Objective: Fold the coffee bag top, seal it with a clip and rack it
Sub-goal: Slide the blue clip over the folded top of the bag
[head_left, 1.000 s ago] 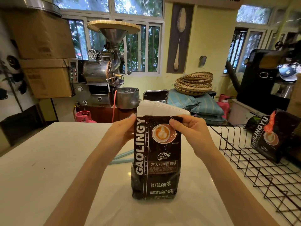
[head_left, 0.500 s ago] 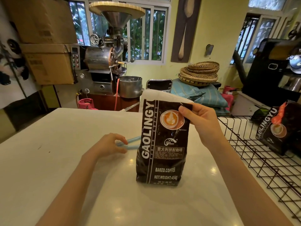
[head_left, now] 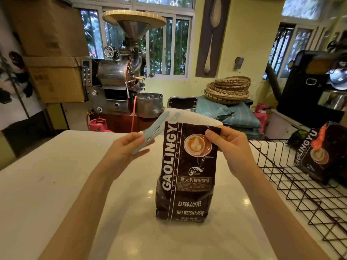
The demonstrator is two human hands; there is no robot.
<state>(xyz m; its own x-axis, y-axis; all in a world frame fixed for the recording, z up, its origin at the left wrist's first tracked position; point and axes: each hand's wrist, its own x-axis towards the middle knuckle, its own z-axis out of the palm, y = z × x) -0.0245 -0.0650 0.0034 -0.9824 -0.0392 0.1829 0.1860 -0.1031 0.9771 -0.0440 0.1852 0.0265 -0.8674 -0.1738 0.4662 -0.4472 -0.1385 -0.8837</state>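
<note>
One racked bag; left grip holds clip, right pinches bag top.

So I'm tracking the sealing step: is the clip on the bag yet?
Not yet. The light blue clip is in the left hand, beside the coffee bag; the right hand pinches the folded top.

Coffee bag upright on table; wire rack right of it, second bag in rack.
</note>
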